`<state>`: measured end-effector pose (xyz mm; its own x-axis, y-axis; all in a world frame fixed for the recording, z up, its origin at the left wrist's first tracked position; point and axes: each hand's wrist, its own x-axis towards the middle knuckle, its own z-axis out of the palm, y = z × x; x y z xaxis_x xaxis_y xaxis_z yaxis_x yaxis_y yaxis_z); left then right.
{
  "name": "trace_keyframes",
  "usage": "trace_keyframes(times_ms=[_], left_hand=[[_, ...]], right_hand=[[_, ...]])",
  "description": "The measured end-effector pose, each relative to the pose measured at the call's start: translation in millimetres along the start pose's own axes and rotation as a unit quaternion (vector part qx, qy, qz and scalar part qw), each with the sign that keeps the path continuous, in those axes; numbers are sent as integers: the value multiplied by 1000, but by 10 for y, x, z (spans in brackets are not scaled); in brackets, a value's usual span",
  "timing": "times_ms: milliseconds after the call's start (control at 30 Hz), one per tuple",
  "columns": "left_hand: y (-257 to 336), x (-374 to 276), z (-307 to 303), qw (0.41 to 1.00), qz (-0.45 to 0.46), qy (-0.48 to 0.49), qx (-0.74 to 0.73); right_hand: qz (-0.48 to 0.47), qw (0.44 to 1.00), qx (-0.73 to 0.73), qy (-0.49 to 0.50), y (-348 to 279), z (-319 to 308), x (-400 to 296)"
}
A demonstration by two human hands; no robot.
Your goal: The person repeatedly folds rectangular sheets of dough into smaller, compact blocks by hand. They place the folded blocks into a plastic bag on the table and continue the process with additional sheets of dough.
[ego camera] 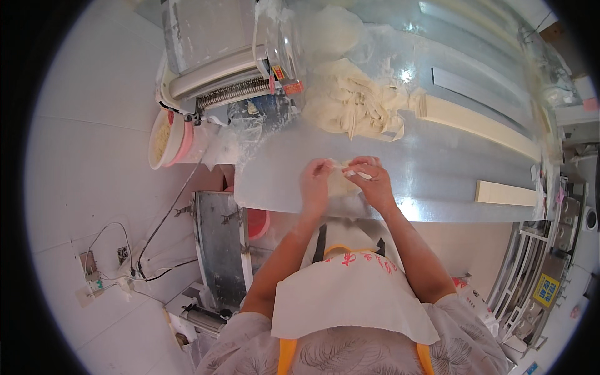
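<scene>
Both hands are close together over the near edge of the floured metal worktable (281, 187). My left hand (318, 176) pinches one side of a small pale piece of dough (338, 166). My right hand (370, 176) has its fingers closed on the other side of that piece, and a white strip (363, 175) shows by its fingers. Beneath the hands, partly hidden, lies a flat pale sheet of dough (342, 187). Just beyond them rests a loose heap of thin dough sheets and strips (351, 101).
A dough-rolling machine (220, 75) stands at the back left, with a pink-and-white bowl (161, 140) of pale crumbs beside it. Long stacks of cut dough sheets (483, 124) and a shorter stack (504, 193) lie at the right. A metal-framed panel (220, 248) stands below the table's left edge.
</scene>
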<state>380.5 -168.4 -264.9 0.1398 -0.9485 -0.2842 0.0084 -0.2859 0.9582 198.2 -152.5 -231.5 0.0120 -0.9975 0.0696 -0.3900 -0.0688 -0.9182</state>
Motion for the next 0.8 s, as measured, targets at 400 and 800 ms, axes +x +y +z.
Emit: trace_keyframes(times_ms=[400,800], left_hand=[[-16,-166,-106,851,308,-143,401],[8,65,-301,828,366,-138,402]], right_hand=[[261,948,180,27,315,-363,-449],[287,936,164,123,405,-683,-880]])
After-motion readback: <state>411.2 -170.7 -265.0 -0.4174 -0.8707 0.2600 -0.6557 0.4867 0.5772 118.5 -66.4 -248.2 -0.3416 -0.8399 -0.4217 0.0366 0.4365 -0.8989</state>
